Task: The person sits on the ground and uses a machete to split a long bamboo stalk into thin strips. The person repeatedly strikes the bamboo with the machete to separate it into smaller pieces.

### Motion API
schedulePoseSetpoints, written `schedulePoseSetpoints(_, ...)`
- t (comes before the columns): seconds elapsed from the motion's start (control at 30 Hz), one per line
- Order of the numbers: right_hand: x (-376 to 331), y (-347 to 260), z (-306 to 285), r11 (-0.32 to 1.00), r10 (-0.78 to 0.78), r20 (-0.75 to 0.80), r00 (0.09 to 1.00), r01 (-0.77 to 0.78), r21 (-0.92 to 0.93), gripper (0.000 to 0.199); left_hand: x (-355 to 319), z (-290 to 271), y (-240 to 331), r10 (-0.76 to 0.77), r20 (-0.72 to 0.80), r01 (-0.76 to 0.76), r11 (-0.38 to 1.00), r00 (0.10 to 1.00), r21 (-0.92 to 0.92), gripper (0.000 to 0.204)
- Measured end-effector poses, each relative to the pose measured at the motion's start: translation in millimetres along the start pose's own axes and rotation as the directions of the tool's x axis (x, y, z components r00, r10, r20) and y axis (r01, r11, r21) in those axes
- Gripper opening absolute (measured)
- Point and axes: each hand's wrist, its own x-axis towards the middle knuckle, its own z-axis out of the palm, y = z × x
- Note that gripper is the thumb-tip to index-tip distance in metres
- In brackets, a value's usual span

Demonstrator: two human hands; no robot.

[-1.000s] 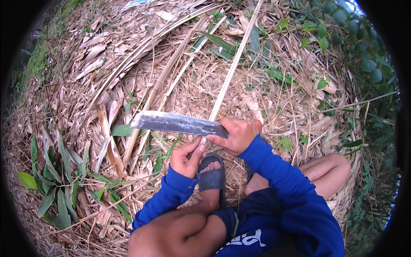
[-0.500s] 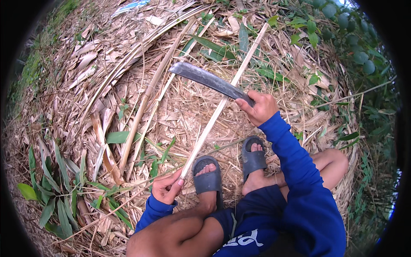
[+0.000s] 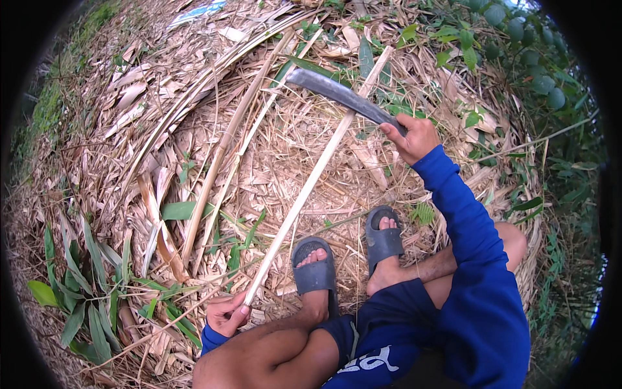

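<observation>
While squatting: one machete (image 3: 343, 96), one bamboo strip (image 3: 304, 194).

Your right hand (image 3: 414, 137) hides the knife (image 3: 340, 95) handle. Your left hand (image 3: 227, 314) covers the near end of the bamboo strip (image 3: 311, 185).

right hand (image 3: 414, 137) swung machete (image 3: 343, 96) up the bamboo strip (image 3: 311, 181), left hand (image 3: 227, 314) slid to its near end
</observation>
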Motion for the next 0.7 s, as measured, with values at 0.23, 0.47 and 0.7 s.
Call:
schedulePoseSetpoints(0.23,19.5,135.8,-38.4,0.863,0.502,-0.298,0.812,-0.49,0.121,0.075,-46.2,-29.3,-37.5,0.049,-0.136,-0.04,0.997,0.99,0.065,0.033)
schedulePoseSetpoints(0.47,-38.6,-41.6,-15.0,0.953,-0.11,-0.031,0.993,0.114,0.282,0.052,-0.9,8.5,-33.5,-0.035,-0.173,0.026,0.998,0.984,-0.05,0.034)
schedulePoseSetpoints(0.7,-37.5,-67.0,6.9,0.983,-0.095,0.048,0.994,0.086,0.162,0.057,-1.0,2.8,-31.3,0.063,0.003,-0.063,0.983,0.998,0.174,0.034)
